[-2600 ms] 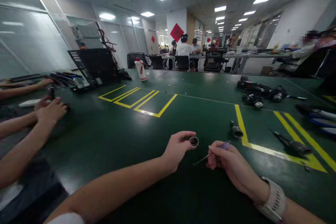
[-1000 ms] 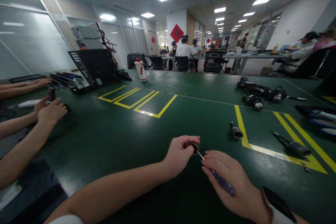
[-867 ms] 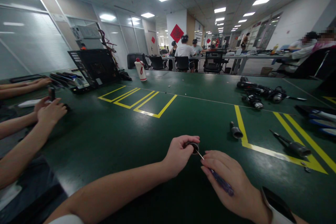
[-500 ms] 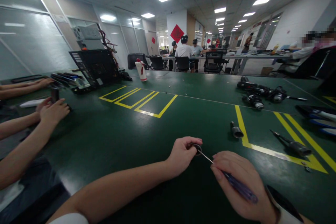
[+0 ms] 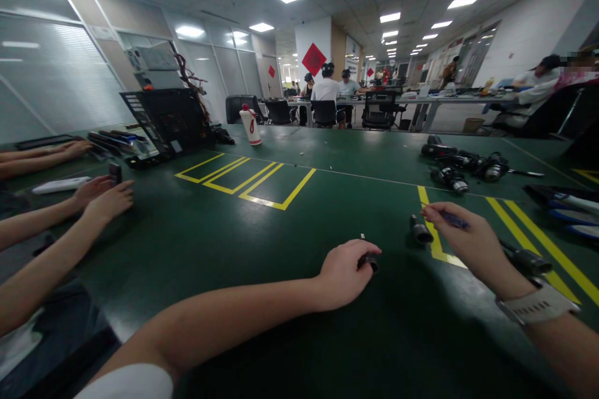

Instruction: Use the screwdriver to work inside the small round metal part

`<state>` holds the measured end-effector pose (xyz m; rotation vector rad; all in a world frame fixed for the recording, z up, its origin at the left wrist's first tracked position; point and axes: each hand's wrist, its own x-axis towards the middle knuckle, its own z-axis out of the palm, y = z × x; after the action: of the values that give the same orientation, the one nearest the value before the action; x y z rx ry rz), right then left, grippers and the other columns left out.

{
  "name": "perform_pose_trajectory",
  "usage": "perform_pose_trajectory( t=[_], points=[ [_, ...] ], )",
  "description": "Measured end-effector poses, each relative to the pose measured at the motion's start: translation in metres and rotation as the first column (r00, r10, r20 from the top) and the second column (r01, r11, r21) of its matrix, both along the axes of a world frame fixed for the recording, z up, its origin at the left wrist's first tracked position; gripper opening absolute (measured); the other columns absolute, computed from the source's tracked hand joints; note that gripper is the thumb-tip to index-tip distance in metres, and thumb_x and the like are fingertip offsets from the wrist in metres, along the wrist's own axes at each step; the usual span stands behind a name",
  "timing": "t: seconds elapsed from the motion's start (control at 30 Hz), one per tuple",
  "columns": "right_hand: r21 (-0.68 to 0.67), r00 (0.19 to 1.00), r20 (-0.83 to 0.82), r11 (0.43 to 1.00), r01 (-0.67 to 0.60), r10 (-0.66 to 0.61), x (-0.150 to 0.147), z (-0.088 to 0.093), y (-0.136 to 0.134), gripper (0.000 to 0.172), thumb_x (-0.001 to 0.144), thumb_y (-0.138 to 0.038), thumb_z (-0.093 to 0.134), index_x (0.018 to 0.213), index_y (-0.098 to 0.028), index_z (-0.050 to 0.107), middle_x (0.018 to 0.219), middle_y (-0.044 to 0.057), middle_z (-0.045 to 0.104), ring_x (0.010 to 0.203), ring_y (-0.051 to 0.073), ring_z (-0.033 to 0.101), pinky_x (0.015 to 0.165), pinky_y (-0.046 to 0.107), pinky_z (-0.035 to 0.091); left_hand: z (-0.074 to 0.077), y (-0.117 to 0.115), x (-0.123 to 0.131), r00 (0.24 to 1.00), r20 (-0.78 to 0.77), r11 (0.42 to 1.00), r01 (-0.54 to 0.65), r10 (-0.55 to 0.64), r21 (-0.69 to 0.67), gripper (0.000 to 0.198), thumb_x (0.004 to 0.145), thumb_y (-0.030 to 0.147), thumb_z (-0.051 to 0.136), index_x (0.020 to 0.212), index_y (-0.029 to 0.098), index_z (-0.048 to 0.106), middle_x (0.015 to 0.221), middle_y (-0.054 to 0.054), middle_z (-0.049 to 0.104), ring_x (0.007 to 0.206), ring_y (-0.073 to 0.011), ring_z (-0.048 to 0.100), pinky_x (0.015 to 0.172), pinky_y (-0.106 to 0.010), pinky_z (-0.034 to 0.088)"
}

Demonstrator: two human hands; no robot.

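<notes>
My left hand (image 5: 346, 277) is closed around a small dark cylindrical part (image 5: 370, 263) just above or on the green table; the fingers hide much of it. A short metal stub shows above the knuckles. My right hand (image 5: 470, 246), with a pale-strapped watch on the wrist, grips a screwdriver (image 5: 453, 219) by its bluish-purple handle; its shaft can hardly be made out. Just left of that hand a similar dark cylindrical part (image 5: 421, 232) lies by the yellow tape. Another dark part (image 5: 531, 260) lies partly hidden behind my right forearm.
Several black tool-like pieces (image 5: 453, 168) lie at the right back of the green table (image 5: 234, 249). Blue-edged items (image 5: 573, 215) are at the right edge. A white cup (image 5: 251, 124) and a black computer case (image 5: 166, 118) stand farther back. A co-worker's hands (image 5: 105, 196) hold a dark object on the left.
My right hand has moved up and right with the screwdriver, away from the part. My left hand has shifted slightly right, still holding the part. The co-worker's hands at left rose a little.
</notes>
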<state>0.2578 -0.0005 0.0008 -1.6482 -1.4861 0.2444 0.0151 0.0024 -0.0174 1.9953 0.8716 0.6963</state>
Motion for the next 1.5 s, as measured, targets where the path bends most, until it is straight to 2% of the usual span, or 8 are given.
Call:
perform_pose_trajectory(
  t=[0.13, 0.33, 0.57, 0.9, 1.1, 1.23, 1.37, 1.5],
  points=[
    [-0.108, 0.994, 0.087, 0.993, -0.053, 0.063, 0.015, -0.012, 0.008, 0.026, 0.074, -0.044, 0.057, 0.083, -0.021, 0.066, 0.081, 0.006, 0.07, 0.074, 0.027, 0.064, 0.064, 0.039, 0.049, 0.0, 0.005, 0.018, 0.997, -0.063, 0.992, 0.05, -0.042, 0.117, 0.031, 0.083, 0.021, 0.048, 0.112, 0.024, 0.06, 0.106, -0.004, 0.063, 0.093, -0.0191, 0.06, 0.079, -0.032, 0.047],
    [-0.185, 0.968, 0.203, 0.977, -0.108, 0.146, 0.019, -0.031, 0.011, 0.027, 0.067, -0.038, 0.063, 0.088, -0.022, 0.066, 0.092, 0.008, 0.069, 0.087, 0.03, 0.062, 0.074, 0.042, 0.047, 0.001, 0.014, 0.044, 0.98, -0.182, 0.954, 0.129, -0.081, 0.269, 0.029, 0.087, 0.023, 0.042, 0.109, 0.019, 0.06, 0.104, -0.007, 0.064, 0.094, -0.0207, 0.059, 0.08, -0.034, 0.048],
    [-0.18, 0.963, 0.236, 0.98, -0.085, 0.127, 0.026, -0.031, 0.009, 0.021, 0.064, -0.032, 0.06, 0.083, -0.023, 0.063, 0.089, 0.007, 0.066, 0.081, 0.029, 0.062, 0.069, 0.042, 0.048, -0.006, 0.026, 0.07, 0.949, -0.306, 0.884, 0.207, -0.078, 0.419, 0.028, 0.085, 0.022, 0.043, 0.106, 0.016, 0.061, 0.103, -0.01, 0.064, 0.094, -0.0229, 0.057, 0.081, -0.038, 0.047],
    [-0.121, 0.997, 0.033, 0.99, 0.073, -0.07, 0.037, -0.034, 0.013, 0.026, 0.06, -0.038, 0.067, 0.077, -0.019, 0.064, 0.076, 0.007, 0.066, 0.072, 0.03, 0.061, 0.064, 0.044, 0.047, -0.004, 0.025, 0.095, 0.958, -0.274, 0.923, 0.177, -0.082, 0.342, 0.035, 0.084, 0.026, 0.043, 0.111, 0.01, 0.056, 0.104, -0.013, 0.061, 0.094, -0.0245, 0.055, 0.079, -0.038, 0.049],
    [-0.012, 0.968, -0.223, 0.994, 0.113, -0.113, 0.019, -0.017, 0.005, 0.035, 0.064, -0.045, 0.068, 0.087, -0.019, 0.061, 0.081, 0.007, 0.068, 0.077, 0.027, 0.065, 0.065, 0.039, 0.051, 0.008, 0.016, 0.074, 1.0, -0.023, 0.936, 0.004, 0.005, 0.353, 0.043, 0.085, 0.028, 0.046, 0.126, 0.015, 0.044, 0.129, -0.012, 0.046, 0.112, -0.0256, 0.049, 0.092, -0.039, 0.045],
    [-0.003, 0.902, -0.423, 0.996, -0.09, 0.08, -0.024, -0.001, -0.014, 0.034, 0.066, -0.042, 0.071, 0.09, -0.02, 0.06, 0.083, 0.004, 0.068, 0.075, 0.022, 0.065, 0.061, 0.032, 0.051, 0.022, 0.01, 0.042, 0.998, 0.066, 0.955, -0.029, 0.01, 0.294, 0.052, 0.085, 0.025, 0.049, 0.134, 0.022, 0.035, 0.142, -0.01, 0.031, 0.102, -0.0223, 0.056, 0.089, -0.038, 0.047],
    [0.011, 0.786, -0.573, 0.96, -0.279, 0.234, -0.071, -0.002, -0.035, 0.03, 0.066, -0.034, 0.073, 0.089, -0.02, 0.06, 0.086, 0.003, 0.065, 0.078, 0.019, 0.062, 0.067, 0.031, 0.05, 0.028, -0.002, 0.003, 0.992, 0.073, 0.964, 0.085, -0.107, 0.251, 0.038, 0.088, 0.023, 0.046, 0.126, 0.022, 0.047, 0.127, -0.007, 0.05, 0.112, -0.0206, 0.052, 0.096, -0.034, 0.043],
    [-0.051, 0.706, -0.653, 0.914, -0.402, 0.274, -0.101, -0.015, -0.048, 0.024, 0.068, -0.027, 0.071, 0.088, -0.022, 0.059, 0.084, 0.0, 0.063, 0.079, 0.018, 0.06, 0.069, 0.03, 0.048, 0.018, -0.016, -0.026, 0.983, 0.122, 0.987, 0.123, -0.136, 0.108, 0.037, 0.084, 0.017, 0.053, 0.121, 0.021, 0.053, 0.118, -0.007, 0.057, 0.108, -0.0182, 0.055, 0.091, -0.032, 0.047]
  ],
)
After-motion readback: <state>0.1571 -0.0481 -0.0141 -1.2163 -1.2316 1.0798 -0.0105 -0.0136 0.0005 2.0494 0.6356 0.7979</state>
